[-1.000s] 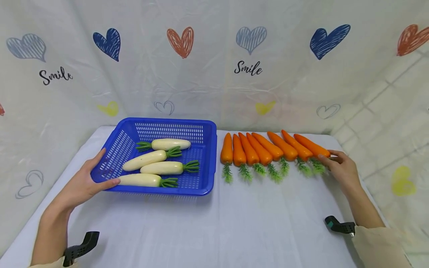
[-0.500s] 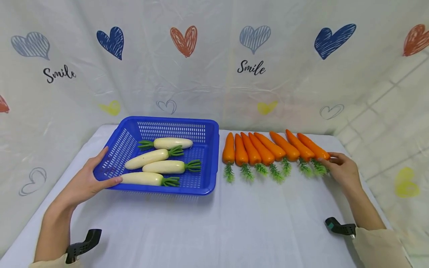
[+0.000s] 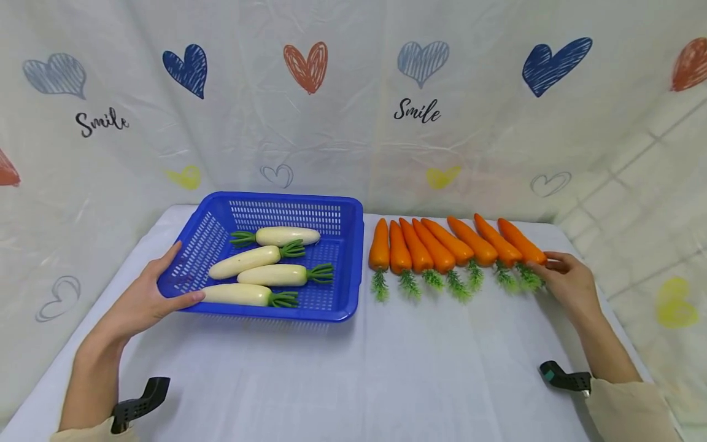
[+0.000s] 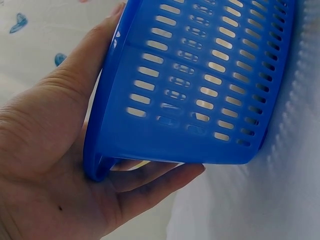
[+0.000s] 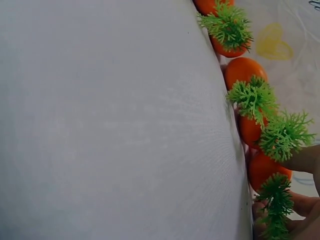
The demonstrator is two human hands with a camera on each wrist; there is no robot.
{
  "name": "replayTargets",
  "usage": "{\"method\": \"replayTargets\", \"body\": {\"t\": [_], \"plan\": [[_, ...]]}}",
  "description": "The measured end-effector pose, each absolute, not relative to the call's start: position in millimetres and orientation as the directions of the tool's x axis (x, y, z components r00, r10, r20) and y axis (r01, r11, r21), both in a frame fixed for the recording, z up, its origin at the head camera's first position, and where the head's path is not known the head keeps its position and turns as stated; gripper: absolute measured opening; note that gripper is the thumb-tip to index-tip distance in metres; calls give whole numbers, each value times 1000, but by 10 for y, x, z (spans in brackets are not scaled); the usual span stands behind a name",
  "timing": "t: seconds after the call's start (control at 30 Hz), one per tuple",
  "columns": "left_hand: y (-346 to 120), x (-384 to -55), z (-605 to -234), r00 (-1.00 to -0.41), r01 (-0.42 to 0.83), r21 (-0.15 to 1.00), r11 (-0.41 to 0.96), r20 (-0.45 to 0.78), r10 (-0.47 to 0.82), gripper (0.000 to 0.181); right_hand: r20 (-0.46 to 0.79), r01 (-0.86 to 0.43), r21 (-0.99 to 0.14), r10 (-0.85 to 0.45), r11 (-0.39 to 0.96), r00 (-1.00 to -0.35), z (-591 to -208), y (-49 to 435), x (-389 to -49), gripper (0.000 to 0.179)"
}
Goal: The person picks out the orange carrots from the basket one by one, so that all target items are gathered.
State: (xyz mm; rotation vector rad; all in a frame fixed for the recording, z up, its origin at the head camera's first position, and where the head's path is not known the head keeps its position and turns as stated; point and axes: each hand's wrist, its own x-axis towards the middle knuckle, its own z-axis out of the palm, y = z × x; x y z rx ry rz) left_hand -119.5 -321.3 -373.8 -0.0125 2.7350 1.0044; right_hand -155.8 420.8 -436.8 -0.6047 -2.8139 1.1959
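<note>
My left hand [image 3: 138, 301] grips the near left corner of a blue plastic basket [image 3: 350, 252], thumb along the front rim. In the left wrist view the fingers reach under the rim of the slotted basket wall [image 4: 185, 142]. Inside lie several white radishes [image 3: 273, 275] with green stem stubs. My right hand [image 3: 571, 285] pinches the thick end of the rightmost carrot [image 3: 519, 239], at the end of a row of several orange carrots [image 3: 439, 242]. The right wrist view has thumb and fingers on either side of that carrot [image 5: 262, 172], its green top hanging down.
A white cloth [image 3: 386, 374] covers the table. Behind it hangs a pale curtain [image 3: 342, 135] printed with hearts and "Smile". The carrots lie side by side to the right of the basket, green tops toward me. A black wrist camera [image 3: 564, 377] sits on each forearm.
The whole head view has shifted slightly, so everything sits a little further right. The rightmost carrot's tip has swung slightly away from its neighbour. Both hands keep their holds.
</note>
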Motion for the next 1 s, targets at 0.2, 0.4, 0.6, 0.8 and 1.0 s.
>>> {"method": "replayTargets", "body": {"t": [0.2, 0.4, 0.6, 0.8, 1.0], "plan": [[-3160, -1252, -3744, -974, -69, 632, 772, -209, 84, 117, -117, 328, -708, 354, 626, -928, -4339, 4288, -1529, 79], [-3157, -1259, -3725, -974, -39, 604, 796, -201, 106, 118, -64, 283, -731, 350, 621, -935, -4327, 4243, -1519, 73], [-3183, -1254, -3725, -974, -23, 574, 818, -196, 110, 121, 58, 220, -701, 362, 678, -930, -4257, 4108, -1580, 64], [-3205, -1252, -3709, -977, -18, 557, 830, -187, 104, 121, 140, 168, -685, 353, 709, -925, -4151, 3900, -1628, 57], [-3132, -1288, -3644, -991, -28, 537, 843, -124, 47, 112, 155, 87, -701, 271, 708, -950, -3995, 3665, -1649, 64]]}}
